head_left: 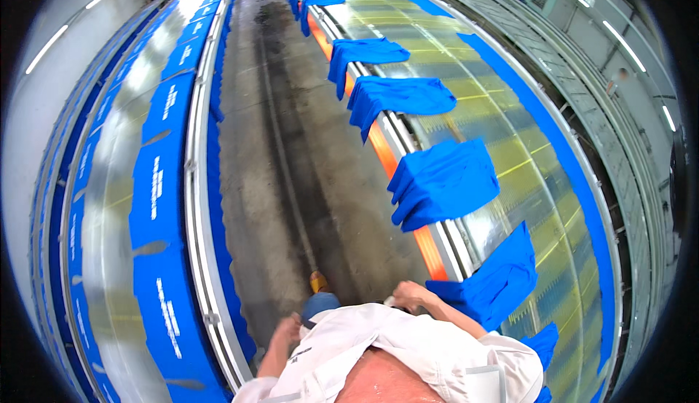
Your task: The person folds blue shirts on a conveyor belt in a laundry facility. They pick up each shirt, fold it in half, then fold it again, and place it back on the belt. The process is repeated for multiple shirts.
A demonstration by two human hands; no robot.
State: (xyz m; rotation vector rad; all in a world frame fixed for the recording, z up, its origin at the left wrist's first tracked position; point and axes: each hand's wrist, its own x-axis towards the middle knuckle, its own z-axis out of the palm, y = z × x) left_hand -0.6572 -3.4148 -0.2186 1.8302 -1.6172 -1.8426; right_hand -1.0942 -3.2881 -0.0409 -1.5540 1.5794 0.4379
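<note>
My left hand is low beside the side of my white shirt. It is small and blurred, so its fingers cannot be made out. On the other side my right hand is closed at the shirt's front hem, and something small and pale shows at its fingers. What it grips, if anything, I cannot make out. Just right of that hand, a crumpled blue fabric piece lies over the edge of the right-hand table. Ahead of it a folded blue fabric piece drapes over the same edge.
A concrete aisle runs ahead between two long tables. The left table carries flat blue fabric panels with white printing along a metal rail. The right table has a glossy yellowish top, an orange-lit side and more blue fabric pieces. A person is far right.
</note>
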